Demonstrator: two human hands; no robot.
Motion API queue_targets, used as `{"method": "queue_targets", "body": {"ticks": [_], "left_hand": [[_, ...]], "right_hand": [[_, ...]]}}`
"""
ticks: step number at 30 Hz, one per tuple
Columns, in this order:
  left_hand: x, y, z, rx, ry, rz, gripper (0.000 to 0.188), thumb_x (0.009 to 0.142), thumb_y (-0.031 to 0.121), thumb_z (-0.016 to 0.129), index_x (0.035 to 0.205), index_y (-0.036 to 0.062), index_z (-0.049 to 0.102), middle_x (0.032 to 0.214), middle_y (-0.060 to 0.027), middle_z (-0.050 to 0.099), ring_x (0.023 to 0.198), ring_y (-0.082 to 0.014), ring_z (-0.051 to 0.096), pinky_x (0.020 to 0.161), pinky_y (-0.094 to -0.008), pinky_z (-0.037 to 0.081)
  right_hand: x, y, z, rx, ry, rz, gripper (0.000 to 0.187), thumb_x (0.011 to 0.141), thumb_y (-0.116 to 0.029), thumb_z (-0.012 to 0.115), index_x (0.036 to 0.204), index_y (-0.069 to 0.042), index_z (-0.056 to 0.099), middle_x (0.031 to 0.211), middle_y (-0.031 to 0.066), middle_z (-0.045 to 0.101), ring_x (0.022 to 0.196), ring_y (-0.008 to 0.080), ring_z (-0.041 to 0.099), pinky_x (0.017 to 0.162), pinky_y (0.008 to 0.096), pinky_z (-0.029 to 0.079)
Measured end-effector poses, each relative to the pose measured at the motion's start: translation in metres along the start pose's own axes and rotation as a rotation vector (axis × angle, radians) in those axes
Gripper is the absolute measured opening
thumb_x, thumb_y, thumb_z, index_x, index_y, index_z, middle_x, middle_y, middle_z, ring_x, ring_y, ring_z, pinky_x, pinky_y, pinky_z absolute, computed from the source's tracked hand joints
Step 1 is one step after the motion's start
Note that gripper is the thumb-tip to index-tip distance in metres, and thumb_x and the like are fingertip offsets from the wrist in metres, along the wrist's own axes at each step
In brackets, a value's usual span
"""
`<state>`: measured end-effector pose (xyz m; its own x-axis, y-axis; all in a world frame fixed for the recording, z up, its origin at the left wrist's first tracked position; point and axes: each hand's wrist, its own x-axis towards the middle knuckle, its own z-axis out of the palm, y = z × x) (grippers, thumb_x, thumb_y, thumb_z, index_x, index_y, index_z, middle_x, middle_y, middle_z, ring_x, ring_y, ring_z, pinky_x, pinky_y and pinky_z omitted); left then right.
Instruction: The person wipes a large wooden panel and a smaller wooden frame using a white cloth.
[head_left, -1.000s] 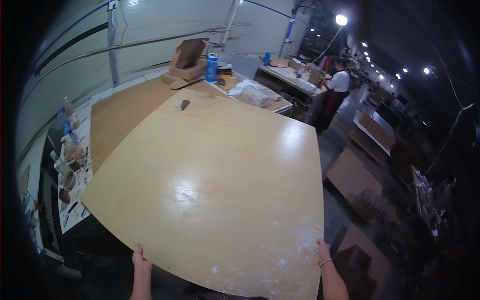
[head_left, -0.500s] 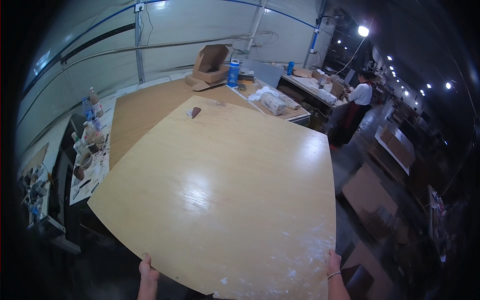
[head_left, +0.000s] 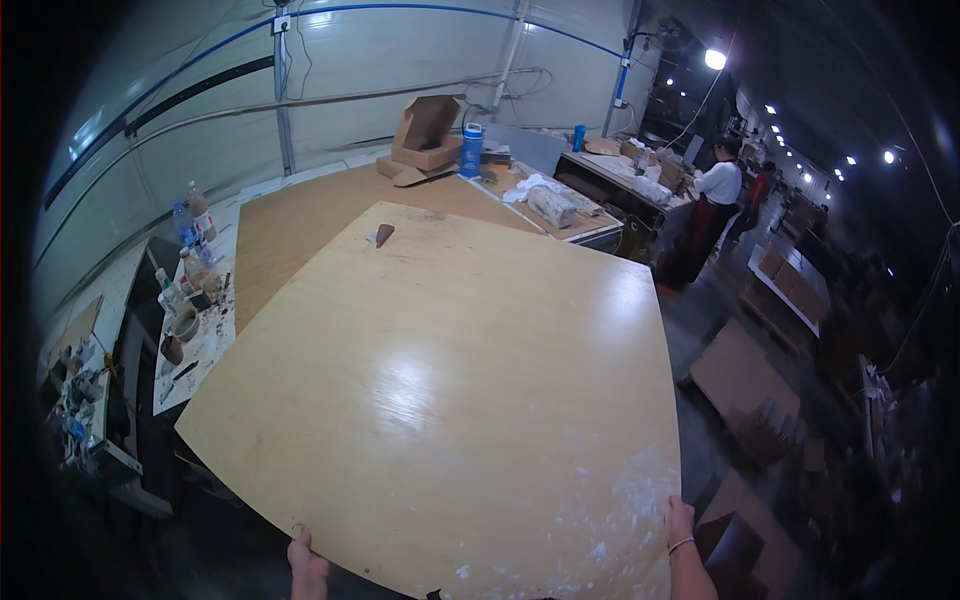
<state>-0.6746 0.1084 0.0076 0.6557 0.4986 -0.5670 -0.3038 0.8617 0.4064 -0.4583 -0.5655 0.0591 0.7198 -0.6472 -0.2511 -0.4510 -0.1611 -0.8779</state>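
No readable text, numbers or signs. Nearer of two far-side blue bottles [head_left: 471,152]: pale marking on body, too small to read. Clear bottle [head_left: 203,218] at left: label shows, also illegible.

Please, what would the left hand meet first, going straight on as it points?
The left hand would probably meet the flat, yellowish, wood-like board whose near edge it holds; depth there is unclear.
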Motion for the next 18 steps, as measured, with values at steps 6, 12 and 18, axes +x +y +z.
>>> {"method": "queue_targets", "body": {"ticks": [6, 12, 18], "left_hand": [[-0.005, 0.023, -0.03, 0.026, 0.007, 0.043, 0.04, 0.097, 0.016, 0.039, 0.135, 0.0023, 0.036, 0.131, -0.0178, 0.046, 0.118, -0.0346, 0.048, 0.1, -0.0498, 0.041], [-0.029, 0.024, -0.039, -0.03, 0.045, 0.081, 0.039, 0.097, 0.017, 0.039, 0.134, 0.0027, 0.036, 0.13, -0.0171, 0.048, 0.117, -0.0344, 0.049, 0.099, -0.0491, 0.042], [-0.048, 0.022, -0.047, -0.004, 0.09, 0.113, 0.039, 0.097, 0.018, 0.04, 0.132, 0.0017, 0.039, 0.128, -0.017, 0.05, 0.115, -0.0335, 0.051, 0.098, -0.0485, 0.044]], "right_hand": [[-0.03, -0.009, 0.008, -0.082, -0.024, 0.045, 0.031, 0.074, -0.023, 0.057, 0.074, 0.008, 0.062, 0.072, 0.006, 0.059, 0.066, 0.0177, 0.055, 0.061, 0.0346, 0.044], [-0.033, -0.009, 0.017, -0.071, -0.036, 0.007, 0.03, 0.073, -0.024, 0.059, 0.067, 0.005, 0.061, 0.064, 0.0037, 0.056, 0.06, 0.0161, 0.053, 0.055, 0.0354, 0.041], [-0.032, -0.023, 0.031, -0.133, -0.086, -0.033, 0.029, 0.074, -0.025, 0.059, 0.064, 0.003, 0.059, 0.059, 0.0014, 0.052, 0.053, 0.0135, 0.049, 0.05, 0.0336, 0.037]]}}
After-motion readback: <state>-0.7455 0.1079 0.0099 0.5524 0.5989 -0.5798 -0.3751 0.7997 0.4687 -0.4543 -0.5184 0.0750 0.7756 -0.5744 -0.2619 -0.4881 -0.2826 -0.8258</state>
